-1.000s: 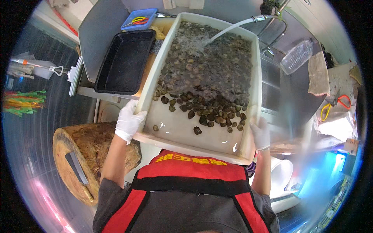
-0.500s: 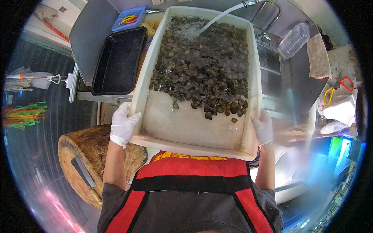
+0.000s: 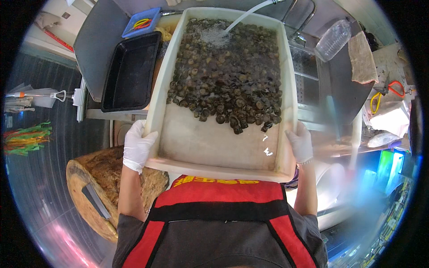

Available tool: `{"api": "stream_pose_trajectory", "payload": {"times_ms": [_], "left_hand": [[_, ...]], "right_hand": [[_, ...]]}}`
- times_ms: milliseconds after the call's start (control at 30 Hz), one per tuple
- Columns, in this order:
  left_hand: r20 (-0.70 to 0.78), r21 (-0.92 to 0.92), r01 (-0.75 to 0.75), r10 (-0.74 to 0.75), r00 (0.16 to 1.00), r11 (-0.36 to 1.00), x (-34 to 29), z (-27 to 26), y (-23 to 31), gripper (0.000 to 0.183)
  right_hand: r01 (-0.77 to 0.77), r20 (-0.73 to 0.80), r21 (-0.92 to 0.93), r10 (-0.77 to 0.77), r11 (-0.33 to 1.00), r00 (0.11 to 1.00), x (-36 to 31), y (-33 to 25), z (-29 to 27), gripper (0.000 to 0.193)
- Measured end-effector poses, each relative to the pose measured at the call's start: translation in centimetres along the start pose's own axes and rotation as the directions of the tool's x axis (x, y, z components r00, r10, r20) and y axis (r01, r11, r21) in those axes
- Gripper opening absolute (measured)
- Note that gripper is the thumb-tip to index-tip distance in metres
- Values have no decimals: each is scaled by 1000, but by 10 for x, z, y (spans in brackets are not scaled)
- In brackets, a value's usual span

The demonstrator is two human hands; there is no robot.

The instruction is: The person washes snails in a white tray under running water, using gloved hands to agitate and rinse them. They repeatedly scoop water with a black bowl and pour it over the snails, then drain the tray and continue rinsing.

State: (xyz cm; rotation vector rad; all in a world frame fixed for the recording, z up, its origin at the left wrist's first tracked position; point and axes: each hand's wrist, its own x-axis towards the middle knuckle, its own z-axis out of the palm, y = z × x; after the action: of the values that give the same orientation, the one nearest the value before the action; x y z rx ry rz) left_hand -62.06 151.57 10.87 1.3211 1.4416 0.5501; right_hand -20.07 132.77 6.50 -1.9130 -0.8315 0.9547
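A large white rectangular tub [image 3: 214, 168] extends forward from my front, holding water and a thick layer of dark shells that look like snails [image 3: 228, 76]. They cover its far and middle parts, while the near floor of the tub shows bare under shallow water. My left hand [image 3: 137, 145], in a white glove, grips the near left corner, thumb over the rim. On the opposite side, my white-gloved right hand [image 3: 300, 142] is closed on the right rim near the corner. Water pours from a pale hose [image 3: 250, 14] into the far end.
Left of the tub lie a black tray [image 3: 129, 73] and a blue basket [image 3: 142, 22] with coloured-handled tools. A cleaver [image 3: 95, 201] rests on a wooden block [image 3: 80, 187] at lower left. To the right are a clear plastic container [image 3: 334, 40], a metal sink [image 3: 308, 85] and scissors [image 3: 376, 102].
The shells have shifted within the tub; their near edge has a different outline and stray ones have moved. Both hands keep their hold, and the whole view has slid slightly.
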Motion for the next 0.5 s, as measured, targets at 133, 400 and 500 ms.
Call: {"api": "stream_pose_trajectory", "payload": {"times_ms": [133,400,500], "left_hand": [[6,-21,9,-9,1000,1000,-1,2,4,23],[13,-26,10,-10,1000,1000,-6,5,9,23],[7,-10,3,-3,1000,1000,-6,6,9,23]], "right_hand": [[-13,-47,79,17,997,999,-1,3,3,38],[-61,-25,70,63,996,998,-2,1,2,40],[-59,-16,73,60,996,998,-2,2,2,41]]}}
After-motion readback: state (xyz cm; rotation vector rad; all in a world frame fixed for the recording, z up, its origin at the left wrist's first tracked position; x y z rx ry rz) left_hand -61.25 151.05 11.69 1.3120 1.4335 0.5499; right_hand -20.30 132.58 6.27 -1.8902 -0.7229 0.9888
